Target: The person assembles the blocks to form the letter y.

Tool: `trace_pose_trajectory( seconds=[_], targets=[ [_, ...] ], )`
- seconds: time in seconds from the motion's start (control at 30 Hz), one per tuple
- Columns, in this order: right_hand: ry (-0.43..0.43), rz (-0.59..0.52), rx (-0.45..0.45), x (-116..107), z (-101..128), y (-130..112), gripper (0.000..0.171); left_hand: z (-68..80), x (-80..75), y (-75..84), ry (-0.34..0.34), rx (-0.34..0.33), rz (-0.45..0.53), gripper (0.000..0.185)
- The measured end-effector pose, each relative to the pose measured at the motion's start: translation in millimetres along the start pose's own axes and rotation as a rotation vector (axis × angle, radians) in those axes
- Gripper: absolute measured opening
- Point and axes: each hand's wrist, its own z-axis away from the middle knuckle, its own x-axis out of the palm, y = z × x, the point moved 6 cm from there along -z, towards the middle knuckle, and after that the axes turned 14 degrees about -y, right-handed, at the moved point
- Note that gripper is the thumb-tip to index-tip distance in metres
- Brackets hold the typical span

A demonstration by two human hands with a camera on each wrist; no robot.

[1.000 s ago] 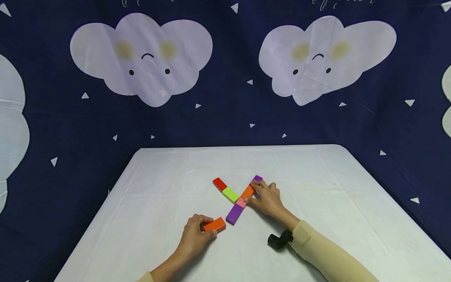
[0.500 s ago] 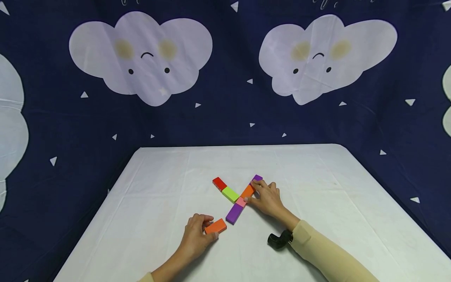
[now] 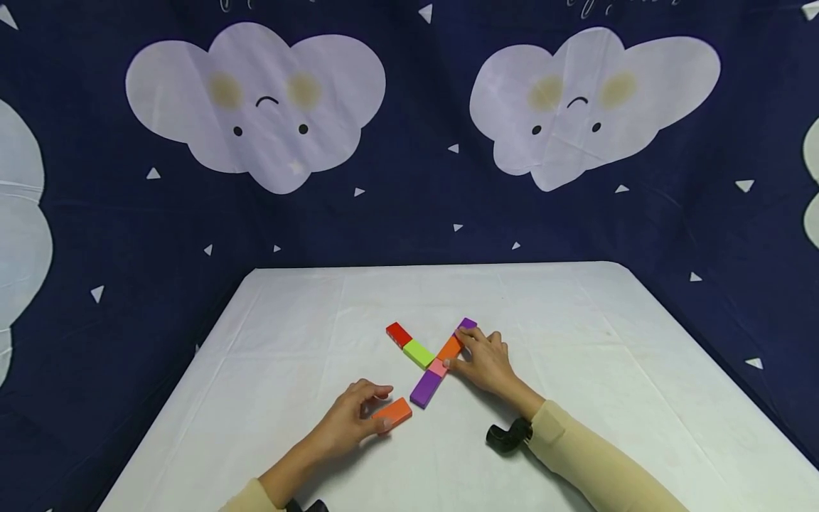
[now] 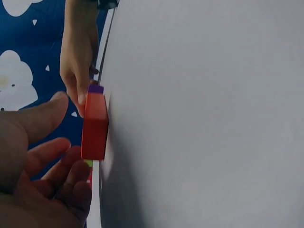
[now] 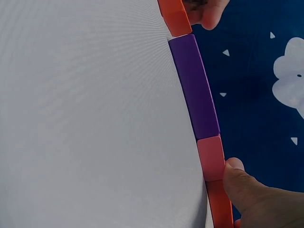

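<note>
Carefully, my left hand (image 3: 350, 419), fingers loose, should nudge the loose orange block (image 3: 393, 412) flush to the purple block (image 3: 425, 387) while my right hand (image 3: 486, 361), flat, steadies the row.

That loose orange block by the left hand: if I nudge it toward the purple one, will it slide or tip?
Likely slide: the orange block lies flat on its broad face on the smooth table. It looks rigid and small, probably light. The left hand touches it with its fingers.
</note>
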Motion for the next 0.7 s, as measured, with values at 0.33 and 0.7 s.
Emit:
trace_pose_trajectory(
  seconds=[0.33,0.7],
  targets=[
    [-0.009,-0.004,0.008,1.1,0.0,0.6,0.07,-1.7,-1.7,-7.7,-0.211,0.032,-0.016,0.051],
    [-0.006,-0.007,0.006,0.5,0.2,0.0,0.071,-3.0,-4.2,-12.4,-0.29,0.052,-0.02,0.052]
  ],
)
